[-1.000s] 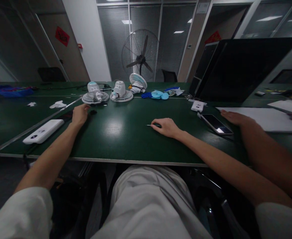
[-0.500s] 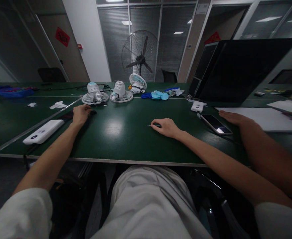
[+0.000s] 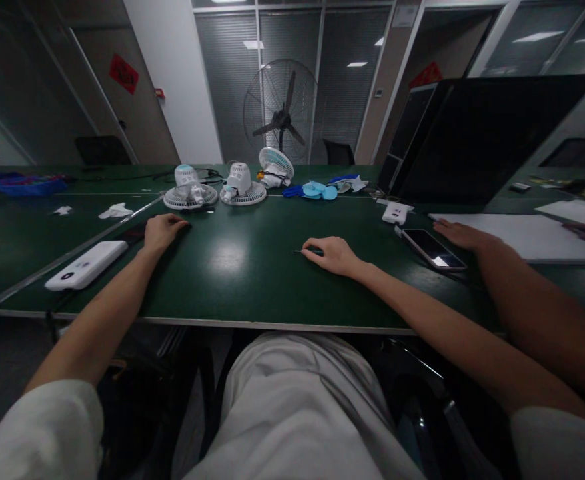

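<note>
My right hand [image 3: 333,255] rests on the green table, its thumb and fingers closed around a small screwdriver [image 3: 297,251]. The thin metal shaft points left, and most of the dark handle is hidden in the palm. At the left, my left hand [image 3: 162,232] lies low over a dark, flat item [image 3: 135,232], fingers bent together with their tips at its right end. What those fingers hold is too dark to make out. A white power-bank-like device [image 3: 87,265] lies nearer to me, beside my left forearm.
Three small white fans [image 3: 242,183] stand behind, near blue gloves [image 3: 317,191]. On the right are a phone [image 3: 432,249], a small white device [image 3: 395,213], a large black monitor [image 3: 492,140] and another person's hand [image 3: 460,235] by white paper [image 3: 517,233]. The table edge [image 3: 272,325] runs before my lap.
My left hand has shifted slightly, its fingers now reaching a little further right over the dark item. The other person's hand has edged left. My right hand stays put with the screwdriver.
</note>
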Demonstrator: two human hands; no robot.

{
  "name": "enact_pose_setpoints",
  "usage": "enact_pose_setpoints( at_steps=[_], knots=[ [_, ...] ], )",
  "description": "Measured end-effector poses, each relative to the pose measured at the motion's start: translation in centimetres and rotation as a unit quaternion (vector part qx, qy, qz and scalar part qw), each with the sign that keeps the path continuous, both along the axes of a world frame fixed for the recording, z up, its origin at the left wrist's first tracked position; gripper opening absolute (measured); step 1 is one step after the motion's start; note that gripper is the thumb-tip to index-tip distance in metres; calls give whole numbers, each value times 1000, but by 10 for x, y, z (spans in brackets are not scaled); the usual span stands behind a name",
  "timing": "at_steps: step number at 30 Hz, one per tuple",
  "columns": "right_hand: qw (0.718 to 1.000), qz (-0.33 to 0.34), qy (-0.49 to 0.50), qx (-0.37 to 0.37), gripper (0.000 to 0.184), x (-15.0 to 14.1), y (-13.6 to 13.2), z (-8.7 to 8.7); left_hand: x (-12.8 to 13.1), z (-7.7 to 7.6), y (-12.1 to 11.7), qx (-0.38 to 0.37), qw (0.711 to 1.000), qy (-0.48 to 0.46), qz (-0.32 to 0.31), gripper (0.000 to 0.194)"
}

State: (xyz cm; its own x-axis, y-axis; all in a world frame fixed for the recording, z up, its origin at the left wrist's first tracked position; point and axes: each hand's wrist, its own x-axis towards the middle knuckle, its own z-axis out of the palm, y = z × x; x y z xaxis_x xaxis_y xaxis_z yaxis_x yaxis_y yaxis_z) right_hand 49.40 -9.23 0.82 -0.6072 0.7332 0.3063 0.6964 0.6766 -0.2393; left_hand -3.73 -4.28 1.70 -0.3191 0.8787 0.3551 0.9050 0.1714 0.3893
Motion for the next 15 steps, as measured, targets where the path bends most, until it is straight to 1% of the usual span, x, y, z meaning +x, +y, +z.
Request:
enact_pose_setpoints(
  at_steps=[9,15],
  knots=[
    [1000,5,9,-5,31,1,-1,1,-8,-4,5,14,998,-64,-1,35],
    [1000,11,14,-8,31,1,-1,1,1,3,-3,6,996,-93,11,32]
  ],
)
